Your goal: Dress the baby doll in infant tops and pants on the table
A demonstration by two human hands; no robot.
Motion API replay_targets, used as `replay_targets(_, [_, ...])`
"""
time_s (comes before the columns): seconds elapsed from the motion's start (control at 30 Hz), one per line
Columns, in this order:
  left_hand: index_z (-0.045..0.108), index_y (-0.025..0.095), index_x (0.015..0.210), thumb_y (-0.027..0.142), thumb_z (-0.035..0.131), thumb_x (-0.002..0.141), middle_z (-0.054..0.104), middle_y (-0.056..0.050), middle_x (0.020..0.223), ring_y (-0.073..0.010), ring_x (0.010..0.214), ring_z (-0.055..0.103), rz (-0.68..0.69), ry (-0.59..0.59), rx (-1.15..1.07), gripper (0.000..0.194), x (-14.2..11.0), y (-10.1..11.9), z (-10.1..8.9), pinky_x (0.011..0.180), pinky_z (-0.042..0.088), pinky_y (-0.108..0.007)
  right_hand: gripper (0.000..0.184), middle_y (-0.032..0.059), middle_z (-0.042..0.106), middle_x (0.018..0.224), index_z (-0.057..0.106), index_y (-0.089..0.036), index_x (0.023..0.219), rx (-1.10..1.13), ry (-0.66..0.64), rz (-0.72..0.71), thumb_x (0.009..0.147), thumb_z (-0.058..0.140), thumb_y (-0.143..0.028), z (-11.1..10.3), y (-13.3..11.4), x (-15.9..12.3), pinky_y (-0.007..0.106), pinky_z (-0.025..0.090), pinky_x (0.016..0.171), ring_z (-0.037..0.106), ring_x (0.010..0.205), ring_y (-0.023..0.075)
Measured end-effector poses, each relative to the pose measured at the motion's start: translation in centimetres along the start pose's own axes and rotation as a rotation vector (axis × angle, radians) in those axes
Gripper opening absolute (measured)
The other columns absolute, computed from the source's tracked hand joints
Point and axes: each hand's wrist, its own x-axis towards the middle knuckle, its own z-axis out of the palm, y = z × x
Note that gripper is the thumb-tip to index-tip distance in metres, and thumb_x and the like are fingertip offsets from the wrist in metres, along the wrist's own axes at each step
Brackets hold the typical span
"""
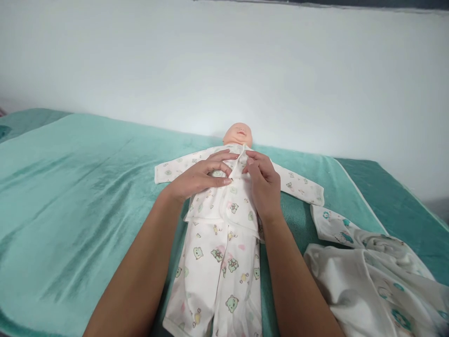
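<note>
A baby doll (238, 134) lies on its back, head toward the wall. It wears a white long-sleeved baby jacket (210, 206) printed with green bears, its sleeves spread to both sides. White printed pants (199, 276) of the same pattern cover its legs. Over the chest, my left hand (206, 173) rests on the jacket front with fingers apart and thumb near the middle opening. My right hand (263, 180) pinches the raised edge of the jacket front just below the neck. Its fingertips are partly hidden by the hand itself.
A turquoise plush blanket (70, 196) lies under the doll, with a darker green cover (382, 187) at the right. Other white baby clothes with teal prints (351, 276) are heaped at the lower right. A white wall (210, 65) rises behind the doll's head.
</note>
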Motion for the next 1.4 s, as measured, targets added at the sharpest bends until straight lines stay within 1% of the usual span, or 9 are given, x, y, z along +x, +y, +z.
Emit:
replay_targets(0.1, [0.070,0.028,0.081,0.037,0.074,0.083,0.056,0.000,0.150,-0.0253,0.155,0.031,-0.008,0.031,-0.016,0.010,0.14,-0.27,0.04,0.124,0.033,-0.052,0.032,0.0024,0.071,0.115,0.064,-0.024,0.063,-0.023,-0.051,-0.001,0.093,0.058,-0.034,0.02,-0.16,-0.02,0.044,0.043,0.110,0.062,0.120,0.0226])
replay_targets(0.17, [0.069,0.027,0.077,0.037,0.075,0.082,0.057,-0.001,0.148,-0.0258,0.155,0.031,-0.011,0.035,-0.026,0.013,0.24,-0.29,0.10,0.123,0.033,-0.052,0.032,0.0020,0.072,0.117,0.065,-0.025,0.062,-0.034,-0.075,0.002,0.093,0.058,-0.033,0.02,-0.20,-0.02,0.046,0.041,0.112,0.062,0.121,0.0230])
replay_targets(0.27, [0.068,0.027,0.076,0.037,0.075,0.082,0.054,0.001,0.151,-0.0246,0.156,0.028,-0.024,0.023,-0.058,0.013,0.27,-0.19,0.16,0.124,0.031,-0.050,0.032,0.0009,0.070,0.124,0.068,-0.025,0.063,-0.034,-0.121,0.006,0.092,0.060,-0.033,-0.04,-0.21,-0.03,0.049,0.038,0.114,0.059,0.126,0.0240])
replay_targets(0.43, [0.067,0.026,0.076,0.035,0.075,0.082,0.050,0.001,0.154,-0.0253,0.156,0.027,-0.053,0.022,-0.094,0.013,0.16,0.03,0.24,0.123,0.033,-0.048,0.033,-0.0012,0.068,0.130,0.069,-0.026,0.061,-0.030,-0.187,-0.004,0.092,0.061,-0.032,-0.29,-0.14,-0.08,0.053,0.035,0.117,0.053,0.134,0.0252])
replay_targets(0.57, [0.068,0.024,0.077,0.036,0.078,0.079,0.049,-0.001,0.155,-0.0280,0.155,0.027,-0.047,0.008,-0.131,0.015,0.28,-0.08,0.12,0.122,0.032,-0.050,0.032,-0.0022,0.067,0.134,0.071,-0.027,0.063,-0.021,-0.232,-0.022,0.093,0.061,-0.030,-0.50,-0.15,-0.09,0.051,0.034,0.119,0.050,0.138,0.0249])
replay_targets(0.73, [0.071,0.024,0.079,0.033,0.079,0.078,0.048,-0.001,0.156,-0.0296,0.156,0.023,-0.041,-0.027,-0.136,0.012,0.48,-0.56,-0.32,0.125,0.026,-0.051,0.031,-0.0024,0.067,0.134,0.071,-0.027,0.063,-0.035,-0.282,-0.088,0.092,0.061,-0.026,-0.65,-0.21,-0.10,0.049,0.035,0.118,0.053,0.136,0.0251])
replay_targets(0.93, [0.071,0.026,0.081,0.028,0.077,0.078,0.047,0.002,0.157,-0.0277,0.157,0.022,-0.012,-0.060,-0.097,0.007,0.38,-0.76,-0.61,0.126,0.023,-0.050,0.033,-0.0041,0.068,0.132,0.070,-0.027,0.061,-0.047,-0.310,-0.120,0.093,0.060,-0.024,-0.73,-0.40,-0.09,0.050,0.035,0.116,0.054,0.134,0.0251])
replay_targets(1.23, [0.072,0.026,0.081,0.034,0.076,0.079,0.049,0.001,0.155,-0.0295,0.157,0.023,-0.006,-0.044,-0.055,0.010,0.36,-0.62,-0.50,0.126,0.022,-0.051,0.035,-0.0048,0.071,0.128,0.071,-0.028,0.062,-0.064,-0.338,-0.158,0.094,0.060,-0.024,-0.81,-0.67,-0.08,0.048,0.034,0.117,0.054,0.133,0.0232])
replay_targets(1.4, [0.073,0.025,0.080,0.036,0.077,0.080,0.050,-0.001,0.155,-0.0306,0.158,0.020,-0.010,-0.027,-0.103,0.012,0.33,-0.72,-0.47,0.125,0.023,-0.053,0.034,-0.0046,0.072,0.125,0.073,-0.029,0.063,-0.052,-0.342,-0.170,0.095,0.061,-0.027,-0.82,-0.33,-0.02,0.048,0.034,0.117,0.054,0.133,0.0235])
